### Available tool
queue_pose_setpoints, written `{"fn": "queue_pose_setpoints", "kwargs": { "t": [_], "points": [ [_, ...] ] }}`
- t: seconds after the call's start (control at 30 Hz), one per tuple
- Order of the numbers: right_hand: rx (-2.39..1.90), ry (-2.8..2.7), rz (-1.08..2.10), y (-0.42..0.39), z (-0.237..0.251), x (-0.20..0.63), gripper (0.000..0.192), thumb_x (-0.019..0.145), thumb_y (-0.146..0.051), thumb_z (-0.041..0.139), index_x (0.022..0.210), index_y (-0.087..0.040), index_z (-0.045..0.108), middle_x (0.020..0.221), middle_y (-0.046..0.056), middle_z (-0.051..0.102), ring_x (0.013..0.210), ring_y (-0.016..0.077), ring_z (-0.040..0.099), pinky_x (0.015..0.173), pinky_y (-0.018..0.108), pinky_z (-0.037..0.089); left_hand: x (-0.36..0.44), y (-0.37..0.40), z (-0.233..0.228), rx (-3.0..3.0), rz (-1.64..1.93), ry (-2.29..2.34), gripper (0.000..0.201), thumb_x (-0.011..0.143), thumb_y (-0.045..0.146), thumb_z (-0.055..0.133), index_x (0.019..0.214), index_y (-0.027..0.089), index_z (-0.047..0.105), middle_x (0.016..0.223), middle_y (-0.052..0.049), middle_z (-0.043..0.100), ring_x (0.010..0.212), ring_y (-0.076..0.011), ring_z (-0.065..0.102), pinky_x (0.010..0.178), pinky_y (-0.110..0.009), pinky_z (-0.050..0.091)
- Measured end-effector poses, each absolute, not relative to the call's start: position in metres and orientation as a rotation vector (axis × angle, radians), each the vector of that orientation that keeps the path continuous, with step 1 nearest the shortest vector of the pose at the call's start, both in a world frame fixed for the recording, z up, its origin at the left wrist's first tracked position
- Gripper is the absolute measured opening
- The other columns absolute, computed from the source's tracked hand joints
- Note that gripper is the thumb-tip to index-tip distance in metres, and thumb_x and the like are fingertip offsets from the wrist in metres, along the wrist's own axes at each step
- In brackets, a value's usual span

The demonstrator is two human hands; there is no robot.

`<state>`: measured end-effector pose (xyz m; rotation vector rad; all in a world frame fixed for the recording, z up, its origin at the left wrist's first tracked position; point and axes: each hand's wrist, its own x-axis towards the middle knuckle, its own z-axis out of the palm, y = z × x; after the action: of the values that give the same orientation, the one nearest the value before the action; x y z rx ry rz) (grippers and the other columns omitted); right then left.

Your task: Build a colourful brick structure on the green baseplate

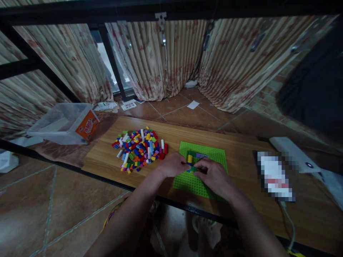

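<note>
A green studded baseplate point(211, 153) lies on a low wooden table point(241, 157). A few small bricks point(193, 156), yellow, green and purple, stand on its middle. My left hand point(173, 165) rests at the plate's left edge, fingertips touching those bricks. My right hand point(214, 175) lies over the plate's near part, fingers curled at the same bricks. Whether either hand pinches a brick is hidden by the fingers. A heap of loose coloured bricks point(139, 148) sits on the table left of the plate.
A clear plastic tub point(63, 123) with an orange label lies tipped on the floor at the left. A blurred-out flat object point(276, 176) and a white device point(294, 153) sit at the table's right. Curtains hang behind. My feet show under the table.
</note>
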<state>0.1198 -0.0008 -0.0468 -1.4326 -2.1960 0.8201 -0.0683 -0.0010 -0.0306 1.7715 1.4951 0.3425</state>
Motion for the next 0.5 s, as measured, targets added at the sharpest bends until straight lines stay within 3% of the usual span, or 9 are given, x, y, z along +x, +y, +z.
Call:
{"fn": "queue_pose_setpoints", "kwargs": {
  "t": [0.37,0.5],
  "points": [
    [-1.41,-2.144,0.831,0.002,-0.044,0.123,0.019,0.082,-0.034,0.058,0.091,-0.024,0.07,0.093,0.004,0.07,0.086,0.02,0.063,0.079,0.034,0.046,-0.068,-0.001,-0.032,1.841,0.359,1.507,0.031,0.082,0.027,0.052,0.054,0.016,0.06,0.05,0.003,0.043,0.051,-0.0093,0.04,0.047,-0.021,0.026],
    [-1.508,-2.047,0.726,0.008,-0.048,0.129,0.02,0.081,-0.036,0.057,0.09,-0.023,0.07,0.093,0.004,0.07,0.082,0.0199,0.064,0.077,0.035,0.047,-0.068,-0.001,-0.032,1.814,0.385,1.559,0.028,0.083,0.025,0.051,0.058,0.015,0.063,0.053,0.003,0.048,0.053,-0.01,0.045,0.048,-0.021,0.027]
  ]
}}
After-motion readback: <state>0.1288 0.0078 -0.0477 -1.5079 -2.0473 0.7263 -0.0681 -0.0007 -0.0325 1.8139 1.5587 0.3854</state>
